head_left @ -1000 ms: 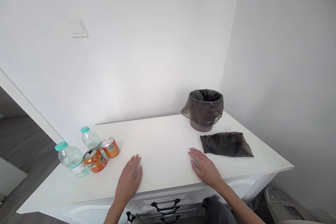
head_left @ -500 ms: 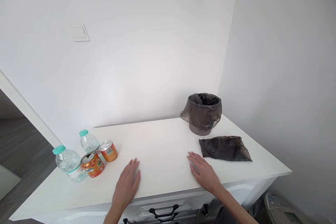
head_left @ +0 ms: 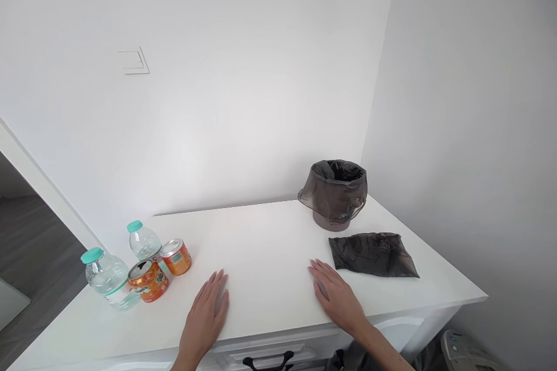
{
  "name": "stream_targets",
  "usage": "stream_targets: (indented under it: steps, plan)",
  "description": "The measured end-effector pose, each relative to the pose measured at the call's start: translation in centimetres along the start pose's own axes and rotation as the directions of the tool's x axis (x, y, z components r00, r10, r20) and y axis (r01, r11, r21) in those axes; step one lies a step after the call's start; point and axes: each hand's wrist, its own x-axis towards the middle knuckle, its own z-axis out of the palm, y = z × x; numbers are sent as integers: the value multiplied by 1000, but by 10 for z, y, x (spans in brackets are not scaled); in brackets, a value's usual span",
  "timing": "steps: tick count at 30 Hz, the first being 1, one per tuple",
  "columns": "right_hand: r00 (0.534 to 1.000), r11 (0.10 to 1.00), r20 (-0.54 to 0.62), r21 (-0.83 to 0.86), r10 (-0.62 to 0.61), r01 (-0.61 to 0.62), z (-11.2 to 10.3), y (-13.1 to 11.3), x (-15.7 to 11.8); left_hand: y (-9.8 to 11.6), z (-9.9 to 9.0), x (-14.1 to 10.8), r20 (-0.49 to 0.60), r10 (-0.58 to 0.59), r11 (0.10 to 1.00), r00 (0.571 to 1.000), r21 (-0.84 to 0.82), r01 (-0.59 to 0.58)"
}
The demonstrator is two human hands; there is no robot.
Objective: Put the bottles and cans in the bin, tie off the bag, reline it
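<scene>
My left hand (head_left: 204,316) lies flat on the white cabinet top (head_left: 261,278) near its front edge, holding nothing. To its left stand an opened orange can (head_left: 149,282) and a second orange can (head_left: 176,257). Two clear plastic bottles with teal caps, the nearer bottle (head_left: 108,279) and the farther bottle (head_left: 144,242), are beside the cans. My right hand (head_left: 337,295) also rests palm down, empty, just left of a folded black plastic bag (head_left: 374,255). Behind that bag is a small trash bin (head_left: 331,220) lined with a black bag (head_left: 333,194).
A white wall (head_left: 243,98) rises behind the cabinet, and another wall (head_left: 470,127) closes off the right side. Dark drawer handles (head_left: 268,360) stick out below the front edge. A grey appliance (head_left: 467,353) sits low at the right.
The view has tilted slightly, so the things appear a little lower in the picture. Both hands stay flat in the same places on the cabinet top.
</scene>
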Motion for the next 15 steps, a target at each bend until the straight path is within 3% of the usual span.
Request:
stream_targets:
  steps: [9, 12, 15]
  plan:
    - [999, 999, 35, 22, -25, 25, -8, 0, 0, -2, 0, 0, 8, 19, 1000, 1000, -7, -19]
    - [998, 999, 32, -3, -48, 49, -32, 3, 13, -3, 2, 0, -7, 29, 999, 1000, -15, -29]
    - [995, 995, -81, -75, -65, 59, -77, 5, 44, -4, 3, -1, -17, 32, 999, 999, -21, -33]
